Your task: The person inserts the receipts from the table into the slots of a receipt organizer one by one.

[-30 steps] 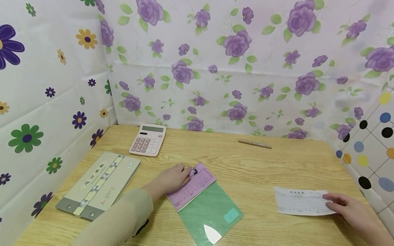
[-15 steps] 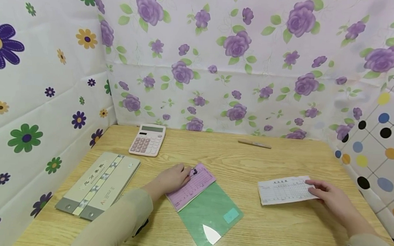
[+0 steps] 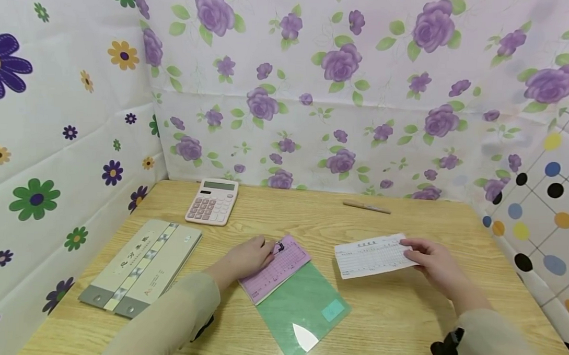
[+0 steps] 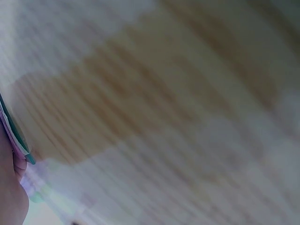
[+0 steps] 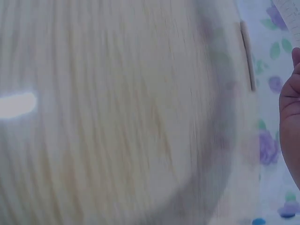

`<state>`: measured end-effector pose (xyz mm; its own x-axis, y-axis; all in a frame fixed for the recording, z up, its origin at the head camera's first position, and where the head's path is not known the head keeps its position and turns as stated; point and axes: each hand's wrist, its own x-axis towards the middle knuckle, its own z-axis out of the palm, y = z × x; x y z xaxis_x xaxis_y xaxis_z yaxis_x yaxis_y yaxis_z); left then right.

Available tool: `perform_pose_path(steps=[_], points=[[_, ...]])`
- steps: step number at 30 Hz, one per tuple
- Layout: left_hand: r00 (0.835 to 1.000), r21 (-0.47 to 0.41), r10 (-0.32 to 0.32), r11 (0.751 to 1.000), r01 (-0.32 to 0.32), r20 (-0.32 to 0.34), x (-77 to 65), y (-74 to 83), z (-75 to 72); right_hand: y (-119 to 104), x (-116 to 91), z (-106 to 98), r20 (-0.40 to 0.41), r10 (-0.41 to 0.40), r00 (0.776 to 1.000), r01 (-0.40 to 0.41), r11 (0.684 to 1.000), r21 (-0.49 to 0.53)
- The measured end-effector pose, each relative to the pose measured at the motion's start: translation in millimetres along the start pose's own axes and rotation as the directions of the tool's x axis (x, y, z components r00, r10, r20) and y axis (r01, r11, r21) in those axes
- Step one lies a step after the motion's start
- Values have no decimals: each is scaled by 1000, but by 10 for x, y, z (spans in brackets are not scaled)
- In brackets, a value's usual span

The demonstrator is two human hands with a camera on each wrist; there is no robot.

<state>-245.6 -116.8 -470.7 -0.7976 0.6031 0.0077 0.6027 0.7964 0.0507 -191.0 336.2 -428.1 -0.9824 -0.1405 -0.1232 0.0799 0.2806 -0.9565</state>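
My left hand [image 3: 250,257] holds the left edge of a pink printed form [image 3: 277,271], beside a small black clip [image 3: 279,248] at its top. The form lies over the upper part of a translucent green folder [image 3: 299,303]. At the left edge of the left wrist view, my left hand [image 4: 10,187] shows only in part, against the folder's green edge [image 4: 18,136]. My right hand [image 3: 434,266] pinches the right end of a white printed form [image 3: 373,256], held above the table, right of the folder. In the right wrist view only a corner of this form [image 5: 291,18] shows.
A pink calculator [image 3: 213,202] stands at the back left. In front of it lies a beige ledger book [image 3: 142,266] with a patterned strip. A brown pen [image 3: 366,207] lies near the back edge of the wooden table [image 3: 378,327]. Patterned cloths [image 3: 287,94] enclose the table.
My right hand has moved left and away from me with the white form, which is now tilted and closer to the green folder. The left hand keeps its place on the pink form.
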Motion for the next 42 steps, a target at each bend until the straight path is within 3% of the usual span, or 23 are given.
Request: perform_pose_path(steps=[5,10,20,26,32,42], points=[[1000,-12,-2,1000,2,10,-3,-1,-24,-54,152,262,65,-5,998,1,998,65],[999,-16,-10,1000,10,31,-11,8,-39,-90,274,535,124,-2,992,-6,998,61],[999,-41,-18,999,19,30,-22,23,-46,-171,425,1010,217,-3,976,25,994,-102],[1000,-31,-5,1000,6,18,-14,17,-47,-247,526,1287,263,0,965,61,973,-224],[1000,-35,10,999,-10,-4,-7,-3,-42,-363,594,1546,332,-19,943,117,954,-278],[999,-7,36,999,-37,-24,-15,-8,-50,-487,652,1819,334,-55,941,190,902,-386]])
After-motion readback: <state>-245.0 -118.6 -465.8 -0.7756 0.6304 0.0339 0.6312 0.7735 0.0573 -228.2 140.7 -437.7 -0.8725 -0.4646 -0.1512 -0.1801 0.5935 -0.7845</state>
